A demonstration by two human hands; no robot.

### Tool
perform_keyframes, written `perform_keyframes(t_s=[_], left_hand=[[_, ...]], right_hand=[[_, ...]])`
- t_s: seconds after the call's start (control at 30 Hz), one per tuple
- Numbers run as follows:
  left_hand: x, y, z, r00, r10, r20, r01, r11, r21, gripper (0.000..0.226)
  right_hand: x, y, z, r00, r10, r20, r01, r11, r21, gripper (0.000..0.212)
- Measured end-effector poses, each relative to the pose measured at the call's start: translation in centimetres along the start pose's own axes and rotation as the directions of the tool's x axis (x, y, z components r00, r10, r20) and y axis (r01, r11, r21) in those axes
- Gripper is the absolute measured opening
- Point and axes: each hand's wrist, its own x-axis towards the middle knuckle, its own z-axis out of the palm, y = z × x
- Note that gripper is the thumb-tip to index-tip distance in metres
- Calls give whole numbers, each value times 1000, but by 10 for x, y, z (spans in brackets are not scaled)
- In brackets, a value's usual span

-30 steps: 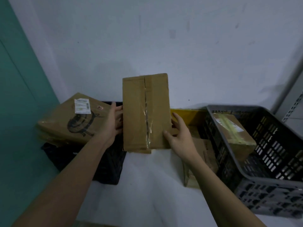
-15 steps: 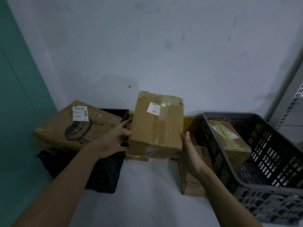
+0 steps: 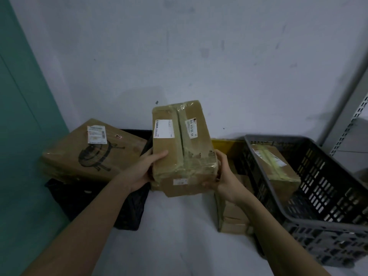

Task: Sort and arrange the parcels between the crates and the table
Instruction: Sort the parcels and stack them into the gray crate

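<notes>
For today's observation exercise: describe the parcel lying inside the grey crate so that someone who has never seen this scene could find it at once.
Start at the grey slotted crate on the right of the white table. Inside it, against the far left wall, lies a single brown cardboard parcel. Unlike the other parcels, it has a pale yellow-green tape strip along its top and sits in a crate by itself.

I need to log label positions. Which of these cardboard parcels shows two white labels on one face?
The taped parcel held up between the left hand and right hand. The big parcel on the black crate shows one large label.
</notes>
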Motion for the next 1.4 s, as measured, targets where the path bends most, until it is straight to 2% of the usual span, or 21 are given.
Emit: perform_keyframes(t_s=[0.07,0.17,0.23,0.33,0.4,0.53,0.6,0.7,0.77,0.87,1.0,1.13,1.27,1.33,1.4], left_hand=[[2,-3,1,999,21,-46,-23,999,-25,62],[-2,-5,1,994,96,-58,-98,995,-25,77],[-4,-8,3,988,151,-36,-149,988,36,82],[-6,-12,8,982,191,11,-191,974,120,96],[-5,-10,10,977,213,14,-213,968,132,101],[-4,-3,15,968,225,-114,-206,965,161,85],[-1,-6,20,955,248,-161,-223,962,155,63],[2,-14,35,941,282,-185,-264,957,116,33],[3,-18,48,937,287,-199,-276,958,81,26],[3,-24,72,939,291,-183,-288,957,45,21],[5,-28,109,939,316,-133,-314,949,33,38],[21,-31,142,942,321,-100,-313,946,85,52],[32,-36,192,945,321,-57,-312,942,122,56],[39,-38,218,947,318,-51,-310,942,125,70],[49,-39,239,930,351,-111,-342,935,92,90]], right_hand=[[-1,-6,-3,996,46,70,-49,998,38,114],[-3,-12,-3,976,178,127,-198,966,169,121],[-3,-13,4,979,203,30,-205,955,213,111],[1,-9,16,975,118,-191,-80,978,193,95],[2,-8,19,964,81,-252,-29,978,204,87],[0,-15,19,971,23,-238,9,991,133,72],[0,-24,19,968,2,-252,5,1000,27,70],[2,-34,12,923,-57,-381,-26,978,-209,67],[0,-43,5,899,-72,-433,-85,940,-332,61],[-6,-54,-8,862,-73,-502,-150,908,-391,58],[-18,-53,-30,751,-260,-606,-175,808,-563,42],[-28,-51,-67,662,-333,-671,-207,780,-590,33],[-42,-43,-122,624,-316,-715,-209,814,-542,28],[-50,-38,-154,622,-300,-723,-204,830,-520,27],[-62,-31,-188,632,-291,-719,-197,837,-511,27]])
